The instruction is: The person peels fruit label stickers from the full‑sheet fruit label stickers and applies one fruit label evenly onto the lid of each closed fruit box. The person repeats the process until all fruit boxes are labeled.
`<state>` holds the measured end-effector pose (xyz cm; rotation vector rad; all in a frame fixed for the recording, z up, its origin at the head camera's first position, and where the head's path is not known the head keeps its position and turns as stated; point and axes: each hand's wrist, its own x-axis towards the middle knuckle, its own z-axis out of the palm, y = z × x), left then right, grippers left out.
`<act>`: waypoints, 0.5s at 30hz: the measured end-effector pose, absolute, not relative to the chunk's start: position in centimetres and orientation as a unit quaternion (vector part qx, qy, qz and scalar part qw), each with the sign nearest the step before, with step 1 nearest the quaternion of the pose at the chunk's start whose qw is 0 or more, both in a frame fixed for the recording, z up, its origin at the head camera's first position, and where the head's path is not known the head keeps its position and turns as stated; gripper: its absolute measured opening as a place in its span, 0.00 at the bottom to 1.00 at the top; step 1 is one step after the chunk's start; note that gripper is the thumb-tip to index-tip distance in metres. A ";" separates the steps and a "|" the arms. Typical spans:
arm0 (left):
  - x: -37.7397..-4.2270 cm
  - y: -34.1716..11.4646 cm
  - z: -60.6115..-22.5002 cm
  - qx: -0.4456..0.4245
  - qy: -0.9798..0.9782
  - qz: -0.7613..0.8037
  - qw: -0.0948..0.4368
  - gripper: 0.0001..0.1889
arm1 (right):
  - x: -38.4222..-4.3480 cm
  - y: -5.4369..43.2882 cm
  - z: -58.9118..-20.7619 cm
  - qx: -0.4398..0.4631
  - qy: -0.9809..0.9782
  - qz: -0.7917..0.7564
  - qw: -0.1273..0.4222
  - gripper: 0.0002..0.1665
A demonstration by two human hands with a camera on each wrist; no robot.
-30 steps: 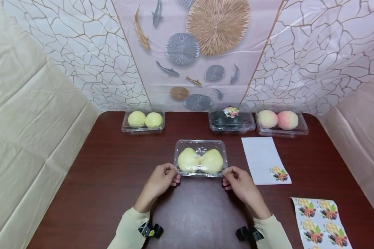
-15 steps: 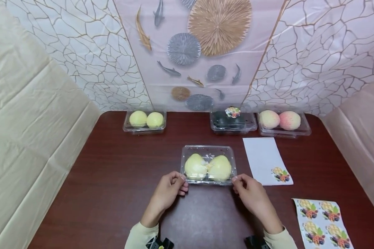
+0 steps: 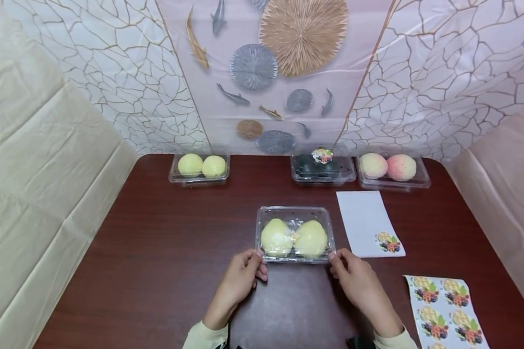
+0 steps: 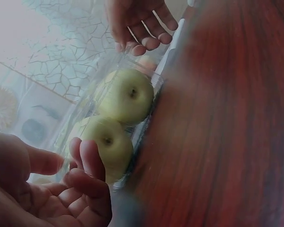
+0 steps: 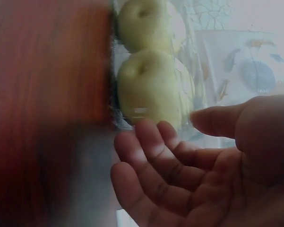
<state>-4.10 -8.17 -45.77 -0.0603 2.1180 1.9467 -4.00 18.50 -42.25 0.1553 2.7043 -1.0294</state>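
Note:
A clear plastic clamshell box (image 3: 295,211) with two pale yellow-green pears (image 3: 276,237) inside it lies in the middle of the dark red-brown table, lid down. At its near left corner my left hand (image 3: 241,277) pinches the rim between thumb and forefinger. My right hand (image 3: 359,280) does the same at the near right corner. Seen from the left wrist, the pears (image 4: 127,94) show their bottom ends through the box's near wall. In the right wrist view, the thumb of the right hand (image 5: 193,165) meets the lid edge, with the other fingers below.
Along the back edge stand a box of yellow fruit (image 3: 202,166), a box of dark fruit (image 3: 316,167) bearing a fruit sticker, and a box of pink peaches (image 3: 388,167). To the right lie a white sheet (image 3: 362,218) with one sticker and a sticker sheet (image 3: 445,310).
Both hands have drawn the box of pears nearer to me and a little to the right, keeping their hold on its near corners. The other boxes and sheets stay put.

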 end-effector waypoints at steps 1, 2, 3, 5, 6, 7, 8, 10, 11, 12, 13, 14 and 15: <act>-4.1 -8.1 -45.8 -0.021 0.730 0.670 0.131 0.18 | -3.9 18.5 -42.4 0.053 0.927 -0.353 0.116 0.16; -4.1 -8.0 -45.8 -0.024 0.730 0.671 0.131 0.19 | -3.8 18.4 -42.5 0.051 0.927 -0.355 0.112 0.16; -4.1 -7.9 -45.9 -0.025 0.730 0.671 0.130 0.19 | -3.7 18.4 -42.6 0.049 0.926 -0.358 0.109 0.16; -4.1 -7.7 -46.0 -0.032 0.729 0.672 0.127 0.20 | -3.5 18.5 -42.8 0.046 0.925 -0.363 0.106 0.16; -4.1 -7.7 -46.0 -0.037 0.728 0.672 0.126 0.20 | -3.4 18.6 -42.9 0.045 0.924 -0.366 0.105 0.17; -4.1 -7.6 -46.1 -0.041 0.728 0.673 0.125 0.20 | -3.2 18.7 -42.9 0.045 0.922 -0.369 0.106 0.18; -4.1 -7.6 -46.1 -0.045 0.727 0.674 0.124 0.20 | -3.0 19.0 -42.9 0.048 0.922 -0.369 0.108 0.19; -4.0 -7.5 -46.3 -0.055 0.723 0.677 0.123 0.20 | -2.5 20.0 -42.9 0.060 0.926 -0.357 0.104 0.21; -4.0 -7.5 -46.4 -0.059 0.721 0.680 0.123 0.21 | -2.2 20.7 -42.8 0.066 0.930 -0.348 0.102 0.22; -4.0 -7.6 -46.4 -0.064 0.718 0.682 0.123 0.21 | -2.1 21.6 -42.6 0.077 0.933 -0.336 0.104 0.24; -4.0 -7.6 -46.5 -0.067 0.715 0.685 0.123 0.22 | -1.8 22.5 -42.5 0.088 0.938 -0.320 0.102 0.25; -3.9 -7.7 -46.5 -0.069 0.711 0.688 0.123 0.22 | -1.6 23.6 -42.4 0.097 0.943 -0.304 0.096 0.26; -3.9 -7.7 -46.6 -0.070 0.709 0.691 0.123 0.21 | -1.3 24.7 -42.3 0.108 0.947 -0.289 0.091 0.26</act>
